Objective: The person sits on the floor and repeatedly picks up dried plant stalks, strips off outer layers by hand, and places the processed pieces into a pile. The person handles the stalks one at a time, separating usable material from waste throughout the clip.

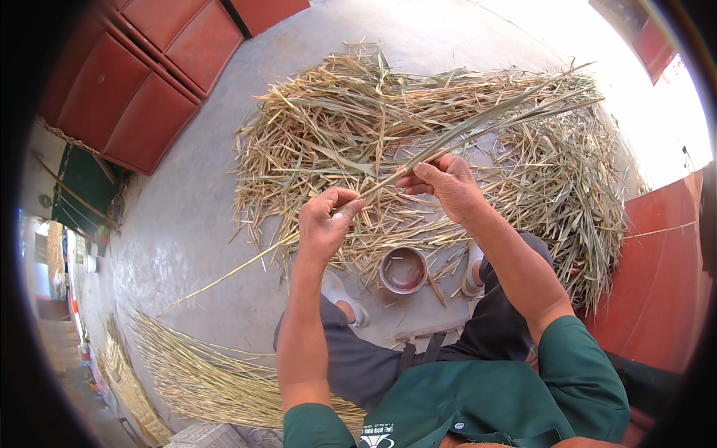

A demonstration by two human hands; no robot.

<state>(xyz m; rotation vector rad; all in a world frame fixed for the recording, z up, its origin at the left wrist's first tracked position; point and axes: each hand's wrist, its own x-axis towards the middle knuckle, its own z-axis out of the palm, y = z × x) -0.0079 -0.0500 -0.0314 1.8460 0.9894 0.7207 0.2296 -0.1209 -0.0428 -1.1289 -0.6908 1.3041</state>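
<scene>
My left hand (pixel 327 224) grips a long dry reed stalk (pixel 246 267) between thumb and bent fingers. The stalk's thin end slants down to the left, over the floor. Further up the same stalk, my right hand (pixel 434 182) pinches it where the long green-grey leaves (pixel 482 120) spread out to the upper right. Under both hands lies a wide heap of cut stalk pieces and dry leaves (pixel 319 129). A small round bowl (pixel 403 270) stands on the floor between my feet.
A bundle of long thin stalks (pixel 207 375) lies at the lower left, beside a woven strip (pixel 126 381). Red panelled doors (pixel 134 95) are at the upper left. A red panel (pixel 655 274) stands on the right. The leaf pile (pixel 582 207) reaches towards it.
</scene>
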